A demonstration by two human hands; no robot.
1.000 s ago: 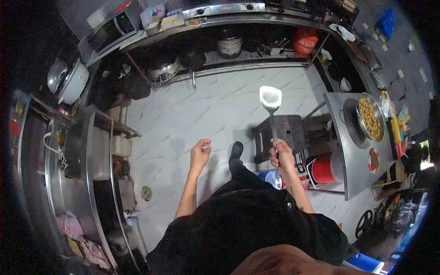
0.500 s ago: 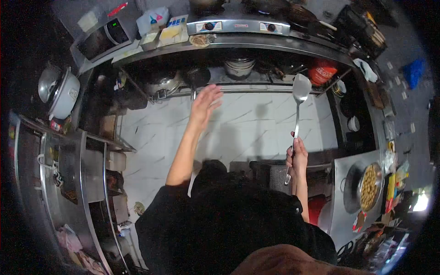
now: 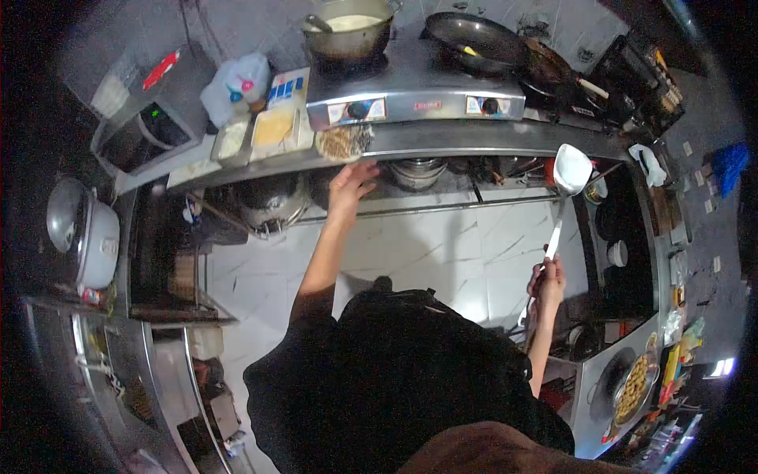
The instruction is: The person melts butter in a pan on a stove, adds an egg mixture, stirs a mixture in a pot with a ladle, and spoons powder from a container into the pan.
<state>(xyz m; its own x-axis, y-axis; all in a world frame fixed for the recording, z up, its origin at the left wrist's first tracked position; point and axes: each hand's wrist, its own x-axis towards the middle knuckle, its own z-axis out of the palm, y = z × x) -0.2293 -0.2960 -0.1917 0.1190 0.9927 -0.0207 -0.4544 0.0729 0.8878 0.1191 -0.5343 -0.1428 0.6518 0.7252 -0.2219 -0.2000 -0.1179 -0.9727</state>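
Note:
In my right hand (image 3: 549, 283) is a long-handled metal spatula (image 3: 572, 170), its fingers wrapped round the handle. The broad blade points up and away from me, near the front edge of the counter. My left hand (image 3: 351, 189) is empty, with the fingers apart. It is raised in front of the counter, just below a round brownish item (image 3: 345, 144) at the edge, whose kind I cannot make out. I cannot tell whether the two touch.
A stove (image 3: 426, 103) bears a pot (image 3: 351, 35) of pale contents and a dark wok (image 3: 476, 39). A tray of something yellow (image 3: 274, 130) stands to their left. On the right is a pan of round yellowish food (image 3: 634, 387); on the left, a white cooker (image 3: 101, 241).
The view has shifted towards the stove, so the pot and wok tops now show. My right hand has moved right with the spatula. My left hand has come closer to the counter edge.

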